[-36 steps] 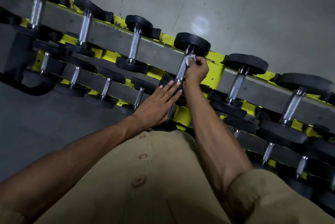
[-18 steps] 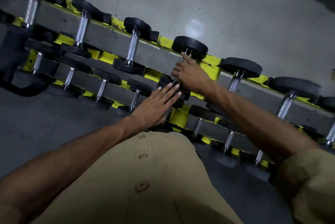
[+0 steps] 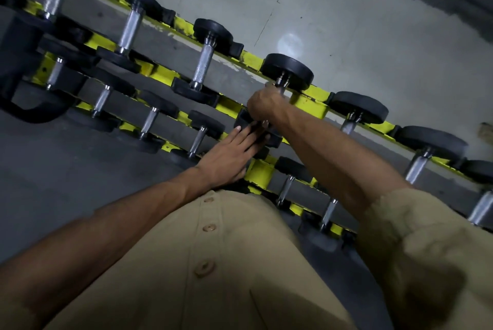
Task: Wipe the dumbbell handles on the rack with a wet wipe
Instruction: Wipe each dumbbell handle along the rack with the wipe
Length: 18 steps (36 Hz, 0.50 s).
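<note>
Head view, looking down. A grey concrete floor [image 3: 360,22] lay beyond the rack, with a pale spot of reflected light [image 3: 290,42] on it and a darker band along the top right edge. The dumbbell rack [image 3: 306,101], yellow-painted with grey rails, ran diagonally from upper left to lower right and carried two tiers of black-headed dumbbells with knurled chrome handles. On the upper tier I saw one free dumbbell [image 3: 204,62] just left of the one I was working on, and another [image 3: 356,112] to its right, partly hidden by my forearm. The lower tier held smaller dumbbells [image 3: 150,120], their handles short and bright.

My right hand [image 3: 266,105] was curled round the handle of the centre dumbbell [image 3: 286,70] on the upper tier, its grip clamped on that handle, just below the far black head; only a short stub of chrome showed above the knuckles. The wet wipe was not visible; I could not tell whether it lay under the fingers. My left hand [image 3: 229,157] lay flat with fingers straight and together, its grip slack, the fingertips resting on the near head of the same dumbbell. Both forearms were bare, reaching forward from the rolled sleeves of a tan buttoned shirt [image 3: 208,263].
</note>
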Available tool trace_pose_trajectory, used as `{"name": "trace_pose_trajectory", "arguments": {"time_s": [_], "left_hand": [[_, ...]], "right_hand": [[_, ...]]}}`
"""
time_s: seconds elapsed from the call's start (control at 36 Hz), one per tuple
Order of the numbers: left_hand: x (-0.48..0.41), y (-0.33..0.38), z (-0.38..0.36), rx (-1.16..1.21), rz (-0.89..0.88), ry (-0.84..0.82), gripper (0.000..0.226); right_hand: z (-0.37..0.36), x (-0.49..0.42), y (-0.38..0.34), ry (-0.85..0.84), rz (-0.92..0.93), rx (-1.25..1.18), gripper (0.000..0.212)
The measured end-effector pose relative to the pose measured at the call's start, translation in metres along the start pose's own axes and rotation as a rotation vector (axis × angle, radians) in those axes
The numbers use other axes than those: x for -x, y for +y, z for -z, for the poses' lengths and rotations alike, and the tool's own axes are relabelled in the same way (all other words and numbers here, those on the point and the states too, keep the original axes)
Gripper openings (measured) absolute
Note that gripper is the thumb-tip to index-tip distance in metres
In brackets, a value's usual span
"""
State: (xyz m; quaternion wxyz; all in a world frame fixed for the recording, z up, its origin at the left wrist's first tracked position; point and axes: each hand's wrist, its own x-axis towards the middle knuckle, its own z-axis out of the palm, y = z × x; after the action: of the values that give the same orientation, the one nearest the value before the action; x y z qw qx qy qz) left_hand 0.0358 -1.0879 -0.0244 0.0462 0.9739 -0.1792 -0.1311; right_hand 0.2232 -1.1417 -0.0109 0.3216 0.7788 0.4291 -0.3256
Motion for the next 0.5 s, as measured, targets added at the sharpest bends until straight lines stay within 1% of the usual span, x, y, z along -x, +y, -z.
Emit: {"name": "trace_pose_trajectory", "arguments": {"time_s": [0.06,0.08,0.14,0.19,0.25,0.31,0.36,0.42,0.5], "left_hand": [[0.000,0.001,-0.001,0.003,-0.004,0.003,0.101],[0.001,0.001,-0.001,0.005,-0.007,0.005,0.099],[0.002,0.001,-0.001,0.009,-0.010,0.013,0.096],[0.004,0.000,-0.002,0.008,-0.017,0.009,0.095],[0.008,0.000,-0.004,0.005,-0.024,0.002,0.095],[0.010,0.000,-0.005,0.006,-0.022,-0.007,0.098],[0.012,0.000,-0.003,0.004,-0.021,-0.015,0.101],[0.012,0.000,-0.002,0.009,-0.022,-0.020,0.101],[0.011,0.002,0.001,0.013,-0.022,-0.025,0.097]], "right_hand": [[0.000,0.002,0.001,0.010,0.084,-0.107,0.018],[-0.002,0.003,0.004,0.035,0.112,-0.138,0.018],[-0.009,0.006,0.014,0.127,0.168,-0.183,0.017],[-0.022,0.008,0.026,0.252,0.248,-0.232,0.009],[-0.036,0.011,0.033,0.351,0.320,-0.231,0.010],[-0.048,0.015,0.039,0.440,0.362,-0.152,0.018],[-0.056,0.018,0.050,0.568,0.341,-0.032,0.022],[-0.060,0.020,0.063,0.670,0.264,0.014,0.024],[-0.064,0.020,0.056,0.689,0.171,0.020,0.028]]}}
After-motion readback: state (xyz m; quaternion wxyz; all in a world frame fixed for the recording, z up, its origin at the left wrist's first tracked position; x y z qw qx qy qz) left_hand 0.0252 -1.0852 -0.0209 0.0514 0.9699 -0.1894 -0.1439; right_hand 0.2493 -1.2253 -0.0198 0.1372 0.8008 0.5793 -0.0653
